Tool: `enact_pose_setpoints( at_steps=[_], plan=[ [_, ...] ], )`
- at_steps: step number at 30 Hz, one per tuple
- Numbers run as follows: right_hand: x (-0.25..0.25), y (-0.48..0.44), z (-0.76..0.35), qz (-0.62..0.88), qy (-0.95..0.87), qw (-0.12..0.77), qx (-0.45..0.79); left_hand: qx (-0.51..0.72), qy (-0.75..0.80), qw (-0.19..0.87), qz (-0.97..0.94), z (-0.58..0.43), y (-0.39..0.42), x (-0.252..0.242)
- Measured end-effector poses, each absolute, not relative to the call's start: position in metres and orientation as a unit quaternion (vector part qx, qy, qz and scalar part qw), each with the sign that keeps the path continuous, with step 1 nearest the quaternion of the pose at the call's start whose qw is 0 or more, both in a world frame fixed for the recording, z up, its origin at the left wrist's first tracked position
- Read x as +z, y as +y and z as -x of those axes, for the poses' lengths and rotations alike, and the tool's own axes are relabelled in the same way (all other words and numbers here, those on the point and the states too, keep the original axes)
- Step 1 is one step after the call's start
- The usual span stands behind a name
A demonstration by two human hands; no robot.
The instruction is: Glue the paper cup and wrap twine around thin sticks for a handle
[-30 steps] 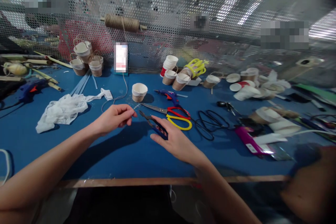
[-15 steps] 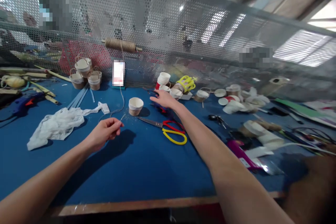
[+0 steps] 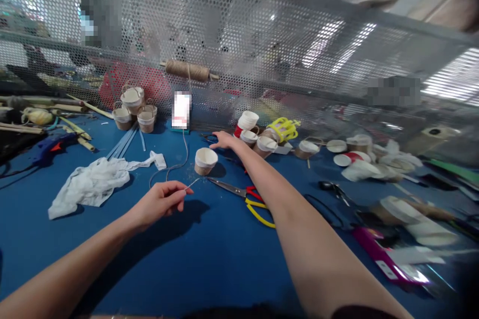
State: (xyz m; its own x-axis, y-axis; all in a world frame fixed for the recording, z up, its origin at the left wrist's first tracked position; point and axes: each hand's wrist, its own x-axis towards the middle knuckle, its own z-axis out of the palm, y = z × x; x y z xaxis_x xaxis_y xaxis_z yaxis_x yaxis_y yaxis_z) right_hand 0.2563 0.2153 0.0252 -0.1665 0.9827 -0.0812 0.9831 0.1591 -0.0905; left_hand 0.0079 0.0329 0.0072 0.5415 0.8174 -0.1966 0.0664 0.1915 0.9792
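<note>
My right hand (image 3: 223, 140) has gone from the near side of the desk (image 3: 209, 264), where it lay by the scissors a second ago, out across to the far side; my arm now stretches over the red and yellow scissors (image 3: 251, 198). The hand is released, fingers spread and flat, grasping nothing that I can see. It sits just behind the single paper cup (image 3: 205, 160) and just left of the stack of cups (image 3: 247, 121). Something dark lies at its fingertips, too blurred for me to tell what.

My left hand (image 3: 160, 203) has stayed near me on the blue desk, thumb and forefinger pinched on the end of a thin string (image 3: 186, 145). The string runs down from the spool (image 3: 187, 70) hung on the mesh screen (image 3: 284, 60), past a small upright card (image 3: 181, 109), loops on the desk near the single cup and comes to my fingers, its tip poking out to the right of them.

Left of that hand lies a crumpled white cloth (image 3: 88, 185). Farther back stand three small cup baskets (image 3: 134, 107), and a blue glue gun (image 3: 48, 147) lies near the left edge. A yellow plastic piece (image 3: 285, 129) sits beside the cup stack, and more cups (image 3: 350, 157) are scattered to the right.
</note>
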Motion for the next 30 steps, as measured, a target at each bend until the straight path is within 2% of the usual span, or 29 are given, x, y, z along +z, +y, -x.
enact_pose_setpoints(
  at_steps=[4,8,9,12,17,27,30],
  plan=[
    [0.040,0.197,-0.255,-0.647,0.758,-0.046,-0.065,0.305,0.374,0.698,-0.529,-0.006,0.033,0.010],
    [0.067,0.135,-0.241,-0.625,0.766,-0.130,-0.079,0.341,0.335,0.740,-0.473,-0.008,0.029,0.016],
    [0.071,0.114,-0.235,-0.602,0.777,-0.147,-0.109,0.344,0.324,0.749,-0.464,-0.009,0.027,0.018],
    [0.072,0.054,-0.212,-0.469,0.778,-0.255,-0.330,0.335,0.303,0.769,-0.453,-0.015,0.019,0.023],
    [0.058,0.002,-0.188,-0.455,0.661,-0.409,-0.436,0.300,0.290,0.781,-0.464,-0.019,0.005,0.027],
    [0.042,-0.020,-0.180,-0.430,0.589,-0.503,-0.464,0.280,0.277,0.778,-0.489,-0.020,-0.001,0.026],
    [0.035,-0.019,-0.180,-0.404,0.580,-0.508,-0.492,0.268,0.267,0.794,-0.476,-0.020,-0.001,0.023]
  ],
)
